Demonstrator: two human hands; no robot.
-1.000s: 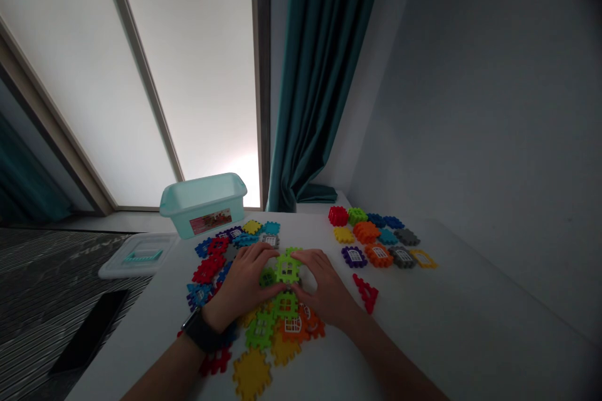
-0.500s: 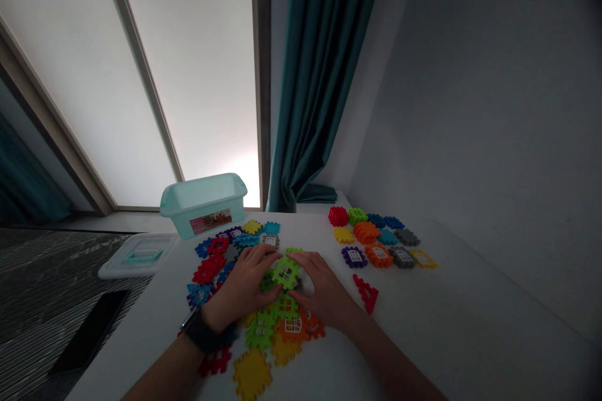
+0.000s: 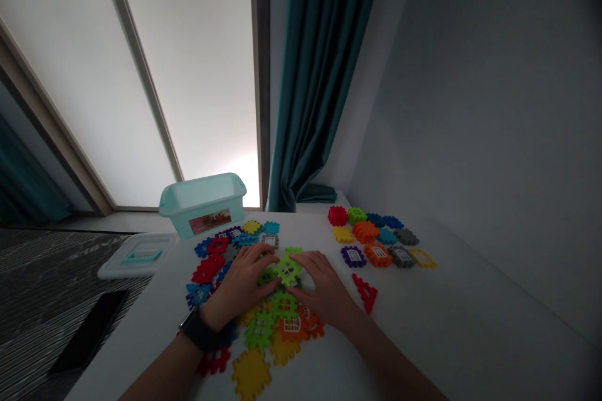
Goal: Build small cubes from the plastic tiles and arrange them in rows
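Observation:
Over the middle of the pile, a light green window block (image 3: 288,270) with notched edges sits tilted between my hands. My right hand (image 3: 324,288) grips its right side, thumb below and fingers above. The curved fingers of my left hand (image 3: 244,282), with a dark watch on the wrist, are at its left edge. Just beneath lie more green window blocks (image 3: 260,329), orange blocks with white windows (image 3: 292,324) and yellow square blocks (image 3: 251,373). Red blocks (image 3: 208,269) and blue blocks (image 3: 199,294) are partly hidden by my left hand.
Sorted blocks stand in small stacks at the right, among them an orange stack (image 3: 365,232). A red triangular piece (image 3: 365,292) lies nearer. At the back left is a mint tub (image 3: 202,200); its clear lid (image 3: 136,255) and a black flat object (image 3: 89,332) are beside the white table.
The green window block has turned slightly between my fingers. My left hand has shifted a little to the left, while my right hand has hardly moved.

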